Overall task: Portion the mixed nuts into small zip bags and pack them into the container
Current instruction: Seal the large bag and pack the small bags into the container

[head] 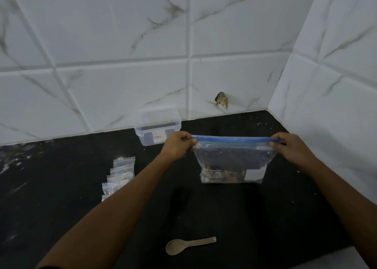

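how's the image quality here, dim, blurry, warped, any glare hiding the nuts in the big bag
Head view: dim overall, the black counter swallowing detail; wide-angle bending of the tile lines; soft focus throughout. The big zip bag, held by the left hand and right hand, shows a mild sheen, its nuts dark and indistinct; the small zip bags look hazy.

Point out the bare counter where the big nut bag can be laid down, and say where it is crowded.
Bare black counter lies between the big zip bag and the wooden spoon, and far left of the small zip bags. It is crowded around those small bags and the clear container by the wall. The left hand and right hand pinch the bag's top corners.
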`<state>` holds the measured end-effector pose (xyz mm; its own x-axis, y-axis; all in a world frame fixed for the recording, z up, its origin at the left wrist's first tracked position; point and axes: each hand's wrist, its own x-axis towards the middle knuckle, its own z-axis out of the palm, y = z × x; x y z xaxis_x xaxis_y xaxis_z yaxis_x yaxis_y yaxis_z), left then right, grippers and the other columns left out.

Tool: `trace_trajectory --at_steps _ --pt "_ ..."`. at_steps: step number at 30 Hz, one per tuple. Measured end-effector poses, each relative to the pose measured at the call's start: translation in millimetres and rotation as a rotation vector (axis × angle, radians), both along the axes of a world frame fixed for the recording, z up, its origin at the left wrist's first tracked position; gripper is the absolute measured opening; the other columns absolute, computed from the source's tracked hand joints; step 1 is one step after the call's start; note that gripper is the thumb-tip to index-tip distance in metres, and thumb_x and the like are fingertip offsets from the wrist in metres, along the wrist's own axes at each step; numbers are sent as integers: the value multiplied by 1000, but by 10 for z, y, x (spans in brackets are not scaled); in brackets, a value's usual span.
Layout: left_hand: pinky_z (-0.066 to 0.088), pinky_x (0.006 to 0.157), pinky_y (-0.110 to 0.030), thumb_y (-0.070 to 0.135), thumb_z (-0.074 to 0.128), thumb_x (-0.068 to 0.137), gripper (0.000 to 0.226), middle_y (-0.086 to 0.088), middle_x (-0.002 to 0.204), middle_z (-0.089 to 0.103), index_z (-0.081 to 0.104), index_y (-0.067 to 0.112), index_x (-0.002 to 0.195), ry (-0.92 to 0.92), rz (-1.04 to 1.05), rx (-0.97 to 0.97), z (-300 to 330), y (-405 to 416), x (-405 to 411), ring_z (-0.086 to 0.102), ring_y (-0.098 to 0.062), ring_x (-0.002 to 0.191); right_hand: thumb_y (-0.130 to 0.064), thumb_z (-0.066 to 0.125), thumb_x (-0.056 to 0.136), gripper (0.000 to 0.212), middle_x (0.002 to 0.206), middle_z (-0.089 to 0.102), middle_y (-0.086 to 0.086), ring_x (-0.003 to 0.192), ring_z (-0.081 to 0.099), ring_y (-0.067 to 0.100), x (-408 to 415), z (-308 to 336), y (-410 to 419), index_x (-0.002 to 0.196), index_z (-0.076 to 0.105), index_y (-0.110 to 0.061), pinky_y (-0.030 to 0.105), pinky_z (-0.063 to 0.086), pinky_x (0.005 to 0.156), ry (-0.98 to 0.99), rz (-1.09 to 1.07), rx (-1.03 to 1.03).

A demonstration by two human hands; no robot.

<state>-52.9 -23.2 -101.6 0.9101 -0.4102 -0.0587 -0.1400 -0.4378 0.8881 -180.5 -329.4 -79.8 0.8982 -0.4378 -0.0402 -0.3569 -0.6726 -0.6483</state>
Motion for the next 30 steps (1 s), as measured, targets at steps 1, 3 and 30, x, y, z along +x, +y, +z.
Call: trace_trajectory --at_steps 1,3,30 --pt "51 65 -18 20 63 94 12 -6 85 70 68 10 88 10 -4 -1 -27 -13 -14 65 -9 74 -10 58 93 10 91 63 4 86 60 17 -7 -46 -10 94 63 -19 30 46 71 32 -1 -17" --pt "53 69 -21 21 62 94 12 -5 86 70 68 13 87 32 -8 -8 -73 -27 -33 65 -10 77 -11 57 94 9 90 62 4 83 59 15 4 -109 -44 97 63 -16 28 44 68 88 -16 -29" --pt "36 113 -48 56 28 101 68 -12 154 36 31 9 150 347 599 -246 -172 1197 1061 39 -32 138 -53 32 101 66 156 30 8 142 29 28 2136 191 2145 151 26 -11 41 24 117 140 -65 927"
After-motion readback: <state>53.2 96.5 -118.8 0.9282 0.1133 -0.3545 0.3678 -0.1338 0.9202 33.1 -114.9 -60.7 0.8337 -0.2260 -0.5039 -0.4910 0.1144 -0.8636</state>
